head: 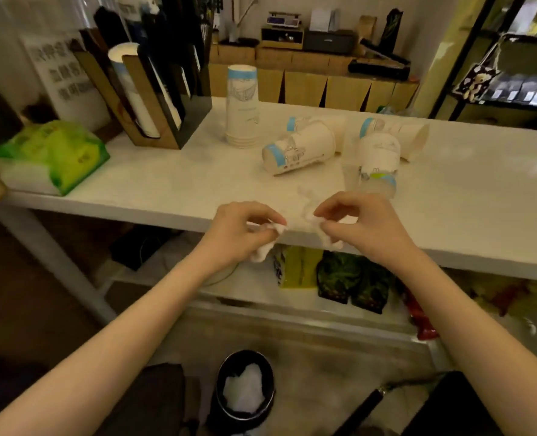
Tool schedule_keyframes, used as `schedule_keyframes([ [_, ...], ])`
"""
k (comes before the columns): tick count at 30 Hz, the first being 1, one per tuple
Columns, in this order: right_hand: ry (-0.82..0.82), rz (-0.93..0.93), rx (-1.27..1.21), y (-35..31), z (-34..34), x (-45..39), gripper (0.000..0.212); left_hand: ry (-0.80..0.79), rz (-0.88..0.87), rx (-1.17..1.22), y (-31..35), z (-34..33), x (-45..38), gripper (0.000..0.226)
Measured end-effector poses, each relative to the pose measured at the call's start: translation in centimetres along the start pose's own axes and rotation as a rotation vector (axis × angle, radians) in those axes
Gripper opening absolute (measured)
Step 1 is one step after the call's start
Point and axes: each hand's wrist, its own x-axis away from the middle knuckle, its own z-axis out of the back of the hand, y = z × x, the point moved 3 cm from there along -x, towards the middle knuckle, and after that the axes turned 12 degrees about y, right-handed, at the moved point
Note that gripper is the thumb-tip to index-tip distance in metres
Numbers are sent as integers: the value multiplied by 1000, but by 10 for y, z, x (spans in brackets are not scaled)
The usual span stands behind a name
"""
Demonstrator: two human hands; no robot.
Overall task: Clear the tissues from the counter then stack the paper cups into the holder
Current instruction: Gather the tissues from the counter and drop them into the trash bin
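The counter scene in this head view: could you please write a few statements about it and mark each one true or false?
1. Both hands hold crumpled tissue: the left hand and the right hand each pinch white tissue at the counter edge. True.
2. All the loose paper cups stand upright. False: one stack of cups stands, but the loose cups lie on their sides.
3. The bin on the floor is empty. False: white tissue already lies in it.
4. The cup holder stands at the back left of the counter. True.
5. The green tissue pack lies beside the bin. False: it sits on the counter's left end.
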Motion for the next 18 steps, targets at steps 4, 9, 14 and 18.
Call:
schedule_keyframes([
  [4,-170,-125,-174,7,-24,44,44,27,164,17,-32,-10,51,24],
  [9,-325,-327,-212,60,-82,90,60,29,450,-121,-107,-41,108,45],
  [14,-352,-639,-185,168,-161,148,37,9,618,-209,-198,-88,168,15],
  [18,-306,-726,-132,246,-219,197,21,-93,691,-245,-274,-134,222,18],
])
